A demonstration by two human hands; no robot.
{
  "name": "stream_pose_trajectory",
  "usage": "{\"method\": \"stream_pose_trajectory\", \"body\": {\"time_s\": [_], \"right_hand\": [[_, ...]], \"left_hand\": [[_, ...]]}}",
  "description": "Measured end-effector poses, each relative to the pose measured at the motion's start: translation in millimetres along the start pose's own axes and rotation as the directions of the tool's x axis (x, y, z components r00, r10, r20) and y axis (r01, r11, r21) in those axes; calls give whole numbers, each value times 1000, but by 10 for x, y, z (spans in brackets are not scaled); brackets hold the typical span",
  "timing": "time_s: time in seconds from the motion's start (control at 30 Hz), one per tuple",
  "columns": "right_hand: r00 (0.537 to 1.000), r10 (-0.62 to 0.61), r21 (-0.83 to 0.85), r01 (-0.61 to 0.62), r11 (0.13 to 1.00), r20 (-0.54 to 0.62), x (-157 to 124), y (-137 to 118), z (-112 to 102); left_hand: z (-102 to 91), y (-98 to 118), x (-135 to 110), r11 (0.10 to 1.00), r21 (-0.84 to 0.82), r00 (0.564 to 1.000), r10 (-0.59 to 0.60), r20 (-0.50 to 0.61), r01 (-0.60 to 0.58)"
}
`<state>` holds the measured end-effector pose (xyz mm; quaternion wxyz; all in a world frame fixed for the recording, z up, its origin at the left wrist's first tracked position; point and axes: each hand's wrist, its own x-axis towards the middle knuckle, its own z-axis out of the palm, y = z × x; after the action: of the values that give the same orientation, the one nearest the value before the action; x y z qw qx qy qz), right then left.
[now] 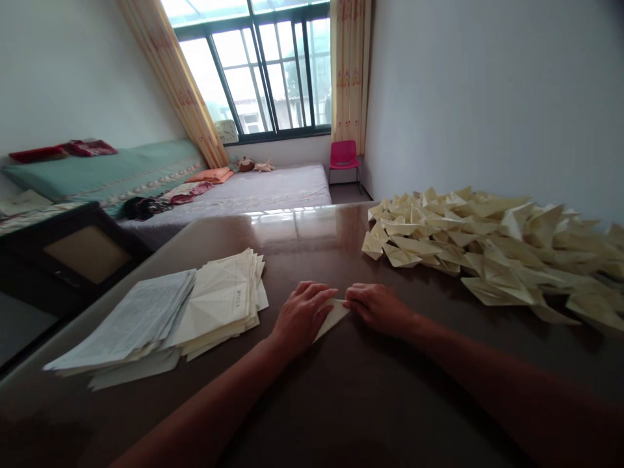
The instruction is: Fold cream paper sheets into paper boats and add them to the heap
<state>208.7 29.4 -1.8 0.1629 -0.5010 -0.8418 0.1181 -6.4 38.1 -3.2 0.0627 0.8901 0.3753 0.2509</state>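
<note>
A small folded sheet of cream paper (333,316) lies on the dark brown table (341,390) between my hands. My left hand (299,315) rests flat on its left part, fingers stretched over it. My right hand (377,307) presses its right tip down with fingertips drawn together. A pile of flat printed sheets (166,318) lies to the left of my left hand. A big heap of folded cream paper shapes (492,250) covers the table to the right.
Beyond the table's far edge stands a bed (253,188) with cushions and clothes, a pink chair (344,156) by the wall and a barred window (273,71) with curtains. A dark cabinet (73,253) stands at the left.
</note>
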Motion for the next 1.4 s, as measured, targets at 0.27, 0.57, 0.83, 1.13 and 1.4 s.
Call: {"method": "stream_pose_trajectory", "body": {"time_s": [0.27, 0.57, 0.83, 1.13, 1.4], "right_hand": [[1000, 0, 225, 5, 974, -21, 25, 58, 87], [986, 31, 527, 61, 848, -163, 17, -8, 27], [994, 71, 545, -14, 838, -82, 22, 6, 46], [998, 63, 436, -60, 898, 9, -47, -101, 68], [995, 88, 534, -102, 839, 53, -24, -89, 84]], "left_hand": [[-7, 3, 21, 1000, -21, 996, -16, 84, 18], [-23, 85, 20, 999, 44, 1000, -16, 14, 15], [-84, -2, 60, 987, -103, 979, -137, -150, 122], [103, -74, 82, 691, -665, 868, -480, -127, 285], [174, -25, 80, 479, -827, 860, -509, 12, 295]]}}
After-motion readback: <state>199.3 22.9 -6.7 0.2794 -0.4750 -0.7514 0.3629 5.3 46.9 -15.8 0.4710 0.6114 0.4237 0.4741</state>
